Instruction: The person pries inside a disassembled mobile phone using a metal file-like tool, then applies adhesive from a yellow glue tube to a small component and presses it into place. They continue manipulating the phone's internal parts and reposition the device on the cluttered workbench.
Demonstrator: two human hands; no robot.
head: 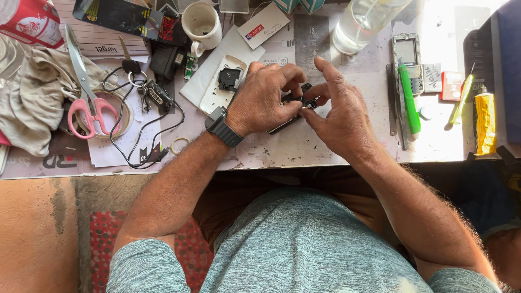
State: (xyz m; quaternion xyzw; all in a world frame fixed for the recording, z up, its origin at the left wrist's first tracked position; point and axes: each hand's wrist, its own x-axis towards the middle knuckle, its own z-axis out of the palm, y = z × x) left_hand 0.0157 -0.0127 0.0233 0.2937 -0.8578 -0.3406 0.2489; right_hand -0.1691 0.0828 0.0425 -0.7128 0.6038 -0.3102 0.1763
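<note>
Desk (304, 149) pale, scuffed, paper-covered, cluttered across top. Strong sunlight on right end, washing surface near white; left end in softer shade. Below desk edge, bare orange-brown floor (32, 233) with dark stain. Red patterned mat (103, 239) on floor beside it. Dark shadow under desk at right. No walls or windows in view.

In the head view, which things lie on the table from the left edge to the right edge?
Crumpled beige cloth → pink-handled scissors → white mug → left hand → right hand, both hands on a small dark device → green pen → yellow tube.
</note>
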